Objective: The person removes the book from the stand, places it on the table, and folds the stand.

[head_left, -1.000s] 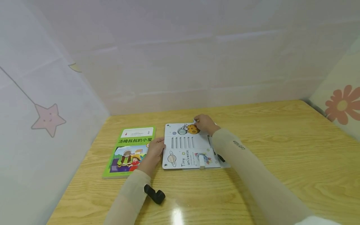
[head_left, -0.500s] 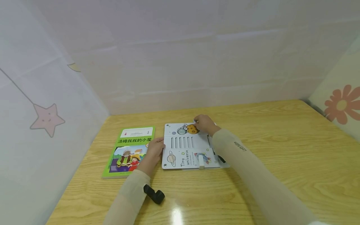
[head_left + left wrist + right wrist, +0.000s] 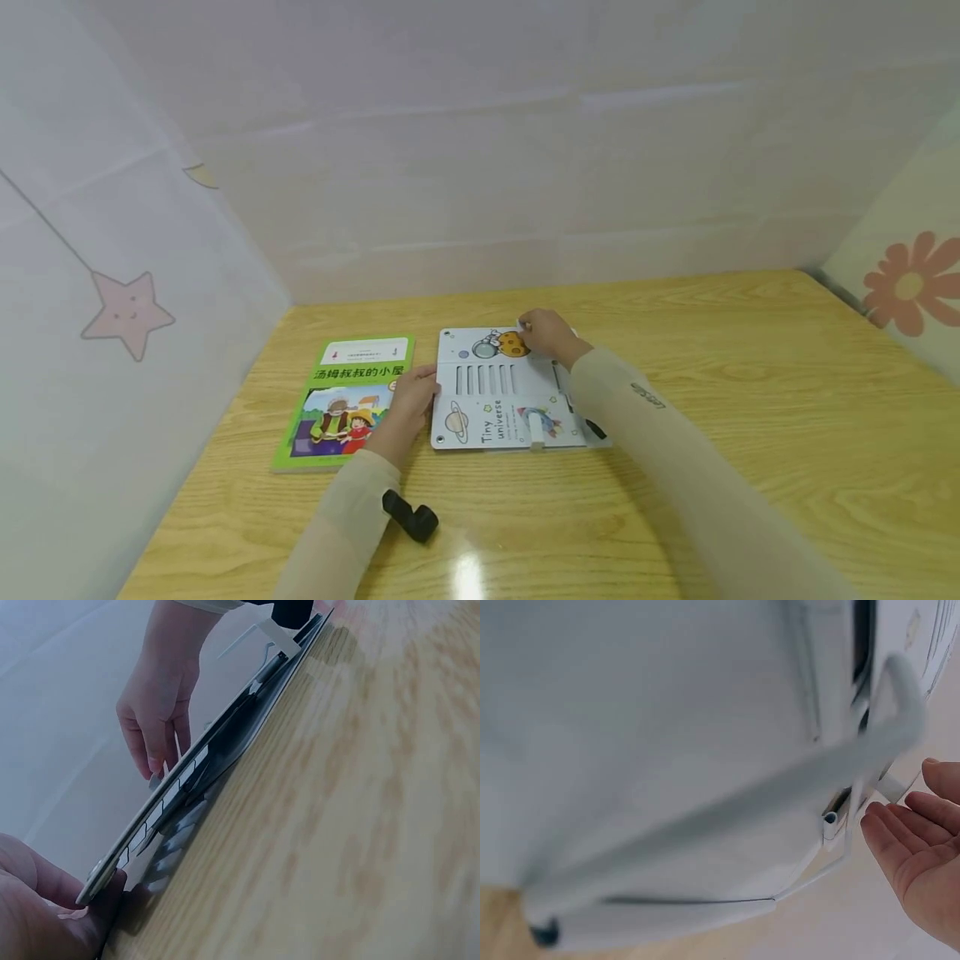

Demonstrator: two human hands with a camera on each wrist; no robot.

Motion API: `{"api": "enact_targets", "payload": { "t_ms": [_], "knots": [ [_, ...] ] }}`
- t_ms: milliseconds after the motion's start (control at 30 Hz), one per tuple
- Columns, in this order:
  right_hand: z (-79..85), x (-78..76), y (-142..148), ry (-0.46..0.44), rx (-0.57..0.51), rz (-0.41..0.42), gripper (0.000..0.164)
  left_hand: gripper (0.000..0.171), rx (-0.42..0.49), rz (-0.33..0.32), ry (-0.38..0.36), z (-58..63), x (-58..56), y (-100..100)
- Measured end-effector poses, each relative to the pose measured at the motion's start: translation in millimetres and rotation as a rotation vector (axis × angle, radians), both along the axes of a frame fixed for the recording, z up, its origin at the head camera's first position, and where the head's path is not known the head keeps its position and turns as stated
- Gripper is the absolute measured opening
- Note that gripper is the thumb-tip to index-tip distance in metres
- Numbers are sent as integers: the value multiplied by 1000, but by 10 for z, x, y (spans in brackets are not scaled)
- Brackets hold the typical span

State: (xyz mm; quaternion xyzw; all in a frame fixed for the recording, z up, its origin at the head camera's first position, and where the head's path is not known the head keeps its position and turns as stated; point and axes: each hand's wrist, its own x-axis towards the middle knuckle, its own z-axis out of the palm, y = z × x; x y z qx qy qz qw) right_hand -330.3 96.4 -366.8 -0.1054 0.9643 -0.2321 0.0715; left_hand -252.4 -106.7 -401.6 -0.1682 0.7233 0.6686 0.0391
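A white book stand (image 3: 536, 375) with an astronaut, planets and the words "Tiny universe" lies face up on the table, slightly raised in the left wrist view. My left hand (image 3: 411, 400) grips its left edge, thumb above and fingers beneath. At the far edge, my right hand (image 3: 551, 336) pinches a small pale tab (image 3: 155, 781) between thumb and fingers. A white page clip (image 3: 536, 432) sits on the near edge. Bent white wire (image 3: 727, 802) stretches across the right wrist view. The right forearm hides the stand's right side.
A green picture book (image 3: 341, 400) lies flat left of the stand, partly behind my left hand. Both rest on the wooden table (image 3: 750, 392). A pale cloth wall (image 3: 480, 183) rises behind the table's far edge, with more cloth at both sides.
Both hands keep their places on the book stand. The right forearm has shifted very slightly; the stand and the picture book stay put.
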Motion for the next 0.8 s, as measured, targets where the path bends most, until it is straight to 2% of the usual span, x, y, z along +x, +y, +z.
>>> {"api": "enact_targets", "payload": {
  "t_ms": [200, 300, 367, 433, 600, 733, 800],
  "knots": [
    [86, 104, -32, 30, -9, 57, 35, 41, -27, 9, -13, 28, 5, -39],
    [130, 158, -61, 42, -9, 82, 37, 38, -18, 18, -22, 79, 2, -79],
    [161, 185, -79, 42, -5, 91, 39, 37, -47, 10, -18, 132, 0, -104],
    [197, 205, -93, 57, 9, 108, 41, 38, -142, -13, 10, 201, 5, -133],
    [320, 268, -122, 106, 48, 147, 45, 40, -475, -139, 174, 397, 22, -187],
    [444, 362, -128, 143, 43, 153, 49, 43, -602, -233, 302, 540, 2, -161],
    [492, 406, -113, 172, 28, 165, 51, 43, -692, -263, 374, 601, -14, -142]
  ]
}}
